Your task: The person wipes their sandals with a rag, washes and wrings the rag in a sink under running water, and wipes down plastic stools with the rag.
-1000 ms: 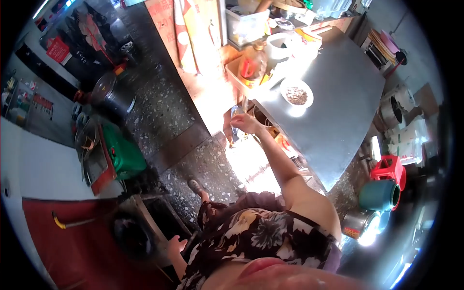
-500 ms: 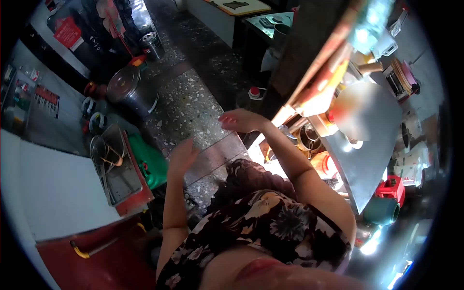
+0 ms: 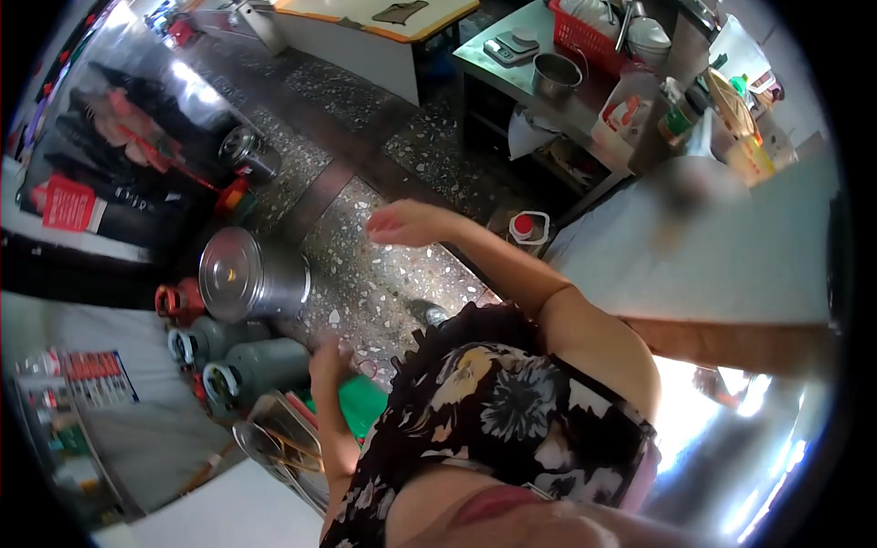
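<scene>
The view is swinging round, and the right hand [image 3: 402, 225] is no longer hanging beside the steel table with its bowl, as it was a second ago. It is stretching over the speckled floor [image 3: 365, 297] now, fingers loosely bent, grip released, nothing visible in it. The left hand [image 3: 331, 356] is hanging farther out from the body (too blurred for me to be calling that grip). It is hovering near the green container [image 3: 365, 404], touching or apart I'm not telling, with a grey gas cylinder [image 3: 269, 367] lying beside it and a lidded steel pot [image 3: 283, 283] standing beyond. So the bowl is out of sight, and the hands are ranging among floor-standing vessels.

Over to the edges: the worktop [image 3: 585, 114] is carrying a scale [image 3: 508, 49] near its left corner and a small pot [image 3: 555, 79] by its near edge, a red-capped jug [image 3: 524, 226] standing below. A pale panel [image 3: 731, 283] is hemming the right arm's outer side, while floor is opening ahead, between worktop and lidded pot.
</scene>
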Demonstrator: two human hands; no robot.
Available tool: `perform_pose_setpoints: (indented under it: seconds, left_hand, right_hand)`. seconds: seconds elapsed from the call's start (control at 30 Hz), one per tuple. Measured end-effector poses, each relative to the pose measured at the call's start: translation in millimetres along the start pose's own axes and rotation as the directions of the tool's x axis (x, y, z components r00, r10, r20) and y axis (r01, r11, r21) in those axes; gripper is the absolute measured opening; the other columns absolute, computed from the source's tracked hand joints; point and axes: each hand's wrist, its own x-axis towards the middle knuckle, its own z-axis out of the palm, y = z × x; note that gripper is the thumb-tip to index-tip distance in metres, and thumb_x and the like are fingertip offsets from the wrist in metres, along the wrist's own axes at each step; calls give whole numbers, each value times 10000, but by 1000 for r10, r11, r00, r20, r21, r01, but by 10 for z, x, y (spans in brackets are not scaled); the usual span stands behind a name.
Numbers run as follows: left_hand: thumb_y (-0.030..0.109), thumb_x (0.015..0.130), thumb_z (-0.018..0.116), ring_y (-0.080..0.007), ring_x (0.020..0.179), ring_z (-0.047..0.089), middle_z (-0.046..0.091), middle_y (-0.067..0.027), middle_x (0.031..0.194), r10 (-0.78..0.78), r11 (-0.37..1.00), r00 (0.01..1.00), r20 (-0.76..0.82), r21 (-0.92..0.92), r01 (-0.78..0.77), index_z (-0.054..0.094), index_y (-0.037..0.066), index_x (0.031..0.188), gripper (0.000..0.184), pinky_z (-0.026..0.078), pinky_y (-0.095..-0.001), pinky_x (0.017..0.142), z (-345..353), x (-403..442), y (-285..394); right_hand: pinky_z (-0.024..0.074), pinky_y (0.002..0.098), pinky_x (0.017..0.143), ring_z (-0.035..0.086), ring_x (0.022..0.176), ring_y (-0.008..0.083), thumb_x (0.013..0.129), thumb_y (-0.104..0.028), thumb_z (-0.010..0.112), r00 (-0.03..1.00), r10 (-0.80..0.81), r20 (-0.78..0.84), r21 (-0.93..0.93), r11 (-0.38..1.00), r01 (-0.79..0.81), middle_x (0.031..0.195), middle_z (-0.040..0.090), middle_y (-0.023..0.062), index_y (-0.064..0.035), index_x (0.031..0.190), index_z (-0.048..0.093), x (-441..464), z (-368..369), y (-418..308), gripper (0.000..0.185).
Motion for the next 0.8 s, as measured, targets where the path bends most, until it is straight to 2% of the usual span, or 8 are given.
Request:
perform_pose_setpoints:
  seconds: [0.07,0.2,0.4,0.43,0.47,0.53,0.57,0.8]
  left_hand:
    - [279,782,591,-405,878,576,627,-183,904,5,924,998,67,-382,21,561,51,995,313,458,-458,770,175,137,-471]
    - [270,803,585,-311,805,606,617,-192,884,-156,965,973,169,-186,187,575,39,1043,334,456,-374,723,286,275,-1002]
    - [406,769,623,-341,1018,564,593,-202,1074,-160,657,967,200,-709,255,549,32,1149,538,449,-391,849,733,2050,-1897]
    - [392,779,623,-349,1011,564,592,-210,1068,-304,555,847,437,-642,530,520,35,1184,550,451,-410,837,764,2806,-2203]
    - [386,778,627,-358,1009,559,594,-213,1058,-281,939,937,207,-145,313,508,31,1186,554,449,-423,833,-318,3096,-1469]
    - [369,771,624,-370,992,558,586,-206,1078,-131,991,991,28,-17,131,531,38,1143,506,440,-441,847,-910,4061,-1390]
    - [331,767,616,-371,986,558,583,-209,1078,-155,987,966,205,-5,160,537,40,1135,476,436,-447,852,-1285,4695,-1253]
    - [263,821,550,-335,1009,542,576,-166,1080,370,881,839,-399,-137,-454,492,63,1180,415,436,-411,853,-3440,7033,681]
  right_hand:
    - [472,303,777,599,883,188,833,-276,586,993,-14,118,-36,999,18,961,637,103,-28,1072,582,421,-71,-91,344]
    - [465,285,753,592,846,160,852,-269,574,865,-62,498,53,998,41,951,639,95,-47,1098,570,1507,-48,-186,332]
    - [456,278,796,578,880,126,858,-276,577,897,-13,442,229,968,-98,970,636,63,-21,1094,573,3047,-717,329,347]
    - [450,278,817,577,906,133,854,-273,572,911,11,411,187,978,-96,986,632,70,-19,1094,575,3343,-873,396,349]
    - [450,278,817,577,906,133,854,-273,572,916,6,402,177,981,-84,986,632,70,-19,1094,575,3589,-985,504,349]
    - [469,299,761,592,828,154,824,-255,575,978,61,199,102,991,-82,903,647,82,-20,1017,612,3953,-1310,739,306]
    - [467,305,779,596,855,173,812,-261,571,977,117,179,47,991,-127,919,646,97,-14,1022,609,4086,-1536,770,326]
    - [464,317,809,602,910,208,812,-276,568,946,317,-62,-19,948,-319,969,643,116,-14,1054,594,4648,-3155,1632,357]
